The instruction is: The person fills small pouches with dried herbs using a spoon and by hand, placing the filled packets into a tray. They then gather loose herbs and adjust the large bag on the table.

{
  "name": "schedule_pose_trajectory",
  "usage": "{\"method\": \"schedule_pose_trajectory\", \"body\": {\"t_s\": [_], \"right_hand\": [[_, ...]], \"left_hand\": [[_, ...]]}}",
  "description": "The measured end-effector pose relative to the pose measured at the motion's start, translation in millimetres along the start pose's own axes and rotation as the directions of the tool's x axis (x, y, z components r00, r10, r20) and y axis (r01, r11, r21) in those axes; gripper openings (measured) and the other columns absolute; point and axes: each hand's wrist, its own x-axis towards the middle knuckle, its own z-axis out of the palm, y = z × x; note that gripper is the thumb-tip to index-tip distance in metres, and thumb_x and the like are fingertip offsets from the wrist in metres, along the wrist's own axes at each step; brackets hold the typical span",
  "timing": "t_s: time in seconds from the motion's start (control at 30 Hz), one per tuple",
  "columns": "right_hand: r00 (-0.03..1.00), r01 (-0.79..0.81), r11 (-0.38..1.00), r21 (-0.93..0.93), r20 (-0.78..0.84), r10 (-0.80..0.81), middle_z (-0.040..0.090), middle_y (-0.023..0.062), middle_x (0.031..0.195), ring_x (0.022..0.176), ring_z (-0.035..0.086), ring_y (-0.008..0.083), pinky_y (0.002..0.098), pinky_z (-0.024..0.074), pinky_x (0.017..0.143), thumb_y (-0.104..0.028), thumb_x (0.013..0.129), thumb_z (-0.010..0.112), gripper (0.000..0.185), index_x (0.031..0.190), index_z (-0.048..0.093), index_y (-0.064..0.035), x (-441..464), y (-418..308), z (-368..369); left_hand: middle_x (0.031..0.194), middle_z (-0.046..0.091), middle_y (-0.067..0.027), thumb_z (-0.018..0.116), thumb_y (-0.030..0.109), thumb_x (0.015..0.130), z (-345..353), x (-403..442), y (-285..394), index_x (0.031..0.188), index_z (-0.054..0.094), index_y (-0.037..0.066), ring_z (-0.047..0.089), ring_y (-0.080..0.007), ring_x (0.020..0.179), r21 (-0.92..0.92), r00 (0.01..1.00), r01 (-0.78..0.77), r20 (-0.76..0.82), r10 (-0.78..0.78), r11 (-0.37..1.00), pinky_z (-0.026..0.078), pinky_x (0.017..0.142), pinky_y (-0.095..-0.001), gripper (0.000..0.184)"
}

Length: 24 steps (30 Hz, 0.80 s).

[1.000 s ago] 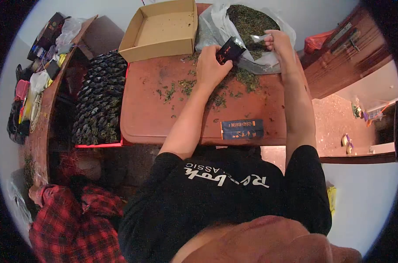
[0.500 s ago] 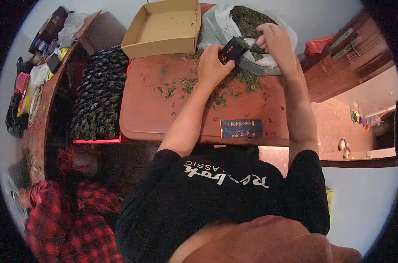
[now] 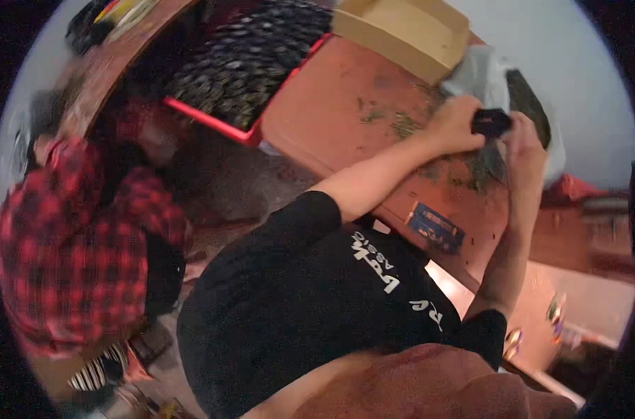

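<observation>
My left hand [image 3: 458, 127] is closed round one end of a small black packet [image 3: 491, 123], held above the table's far right side. At the packet's other end, the fingers of my right hand [image 3: 526, 143] are pressed together on its edge. Motion blur hides the finer detail of the fingertips. Just beyond my hands, a pale plastic bag [image 3: 486, 73] holds dark green dried leaf [image 3: 530, 105]. A flat dark blue packet [image 3: 435, 227] with orange print lies near the table's front edge.
The reddish-brown table [image 3: 324, 91] has leaf scraps [image 3: 405, 124] scattered on it. An open cardboard box [image 3: 401, 31] stands at the back. To the left, a red-rimmed tray [image 3: 209, 120] holds many dark packets. A person in a red checked shirt [image 3: 73, 258] sits at far left.
My view has swung left and turned, so the table appears tilted and further right. My right hand has come from over the leaf bag to the black packet in my left hand.
</observation>
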Motion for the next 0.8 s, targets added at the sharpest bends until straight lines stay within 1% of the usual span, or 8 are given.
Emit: {"method": "schedule_pose_trajectory", "body": {"t_s": [0.07,0.17,0.27,0.43,0.53,0.67,0.73,0.8], "right_hand": [[0.991,-0.112,0.989,0.101,-0.061,0.119,0.064,0.0121,0.083,0.071,0.063,0.0224,0.0357,0.0499,0.070,-0.020,0.101,0.047,0.026,0.118,0.059,-0.0048,0.7,-7.2,-10.6],[0.993,-0.115,0.993,0.037,-0.022,0.116,0.063,0.0102,0.077,0.069,0.063,0.0207,0.0337,0.0500,0.068,-0.020,0.103,0.042,0.028,0.120,0.060,-0.0047,-2.4,-6.4,-11.7],[0.991,0.105,0.994,-0.007,-0.081,-0.105,0.064,0.0088,0.076,0.069,0.063,0.0195,0.0324,0.0500,0.067,-0.020,0.104,0.042,0.029,0.120,0.061,-0.0054,-4.4,3.3,2.0],[0.941,-0.060,0.993,0.098,-0.325,0.089,0.069,0.0064,0.082,0.075,0.065,0.0132,0.0295,0.0514,0.070,-0.026,0.103,0.046,0.030,0.117,0.065,-0.0075,-19.1,19.5,-19.0],[0.810,-0.220,0.966,0.135,-0.527,0.258,0.070,0.0071,0.096,0.082,0.065,0.0130,0.0274,0.0524,0.070,-0.028,0.103,0.048,0.033,0.119,0.066,-0.0050,-34.0,45.3,-30.3],[0.714,-0.328,0.847,0.419,-0.477,0.513,0.069,0.0074,0.101,0.082,0.065,0.0141,0.0280,0.0521,0.069,-0.027,0.102,0.049,0.034,0.116,0.068,-0.0022,-65.2,74.6,-43.0],[0.672,-0.377,0.768,0.518,-0.417,0.612,0.068,0.0071,0.098,0.077,0.063,0.0137,0.0284,0.0513,0.066,-0.026,0.101,0.048,0.035,0.114,0.068,-0.0017,-84.8,95.6,-33.6],[0.654,-0.401,0.805,0.436,-0.479,0.585,0.064,0.0058,0.089,0.071,0.058,0.0124,0.0282,0.0482,0.061,-0.026,0.100,0.047,0.035,0.114,0.068,-0.0014,-105.9,119.6,-20.9]], "left_hand": [[0.099,0.060,-0.0204,0.075,0.024,0.064,2.6,-0.1,-6.6,0.103,0.059,0.002,0.059,-0.0406,0.096,0.031,0.998,-0.051,-0.040,0.052,0.998,0.049,0.085,-0.0461,0.047],[0.099,0.059,-0.0201,0.075,0.023,0.064,6.0,-2.6,-4.1,0.103,0.059,0.002,0.057,-0.0402,0.096,0.015,0.996,-0.060,-0.058,0.061,0.998,0.048,0.085,-0.0456,0.047],[0.099,0.057,-0.0203,0.074,0.022,0.065,7.9,-2.9,-6.8,0.104,0.059,0.003,0.057,-0.0387,0.097,0.019,0.993,-0.089,-0.073,0.090,0.996,0.049,0.085,-0.0452,0.046],[0.100,0.057,-0.0196,0.075,0.022,0.064,0.0,-3.2,-0.3,0.102,0.058,0.003,0.057,-0.0387,0.096,-0.021,0.997,-0.035,-0.064,0.034,0.999,0.048,0.084,-0.0450,0.046],[0.100,0.056,-0.0193,0.076,0.023,0.064,-1.6,-0.9,-4.3,0.103,0.058,0.002,0.057,-0.0384,0.096,-0.037,0.995,-0.050,-0.091,0.046,0.998,0.048,0.084,-0.0446,0.047],[0.100,0.056,-0.0178,0.077,0.023,0.062,-23.1,-0.7,2.8,0.104,0.058,0.002,0.057,-0.0367,0.095,-0.092,0.990,-0.030,-0.138,0.017,0.995,0.048,0.085,-0.0438,0.051],[0.101,0.057,-0.0155,0.078,0.023,0.063,-39.2,-3.6,-1.3,0.108,0.057,0.002,0.059,-0.0323,0.093,-0.008,0.947,-0.109,-0.305,0.102,0.994,0.049,0.084,-0.0410,0.054],[0.104,0.058,-0.0128,0.080,0.022,0.064,-74.9,-16.3,6.2,0.112,0.055,0.003,0.060,-0.0265,0.093,-0.046,0.933,-0.038,-0.359,0.019,0.998,0.050,0.082,-0.0375,0.058]]}}
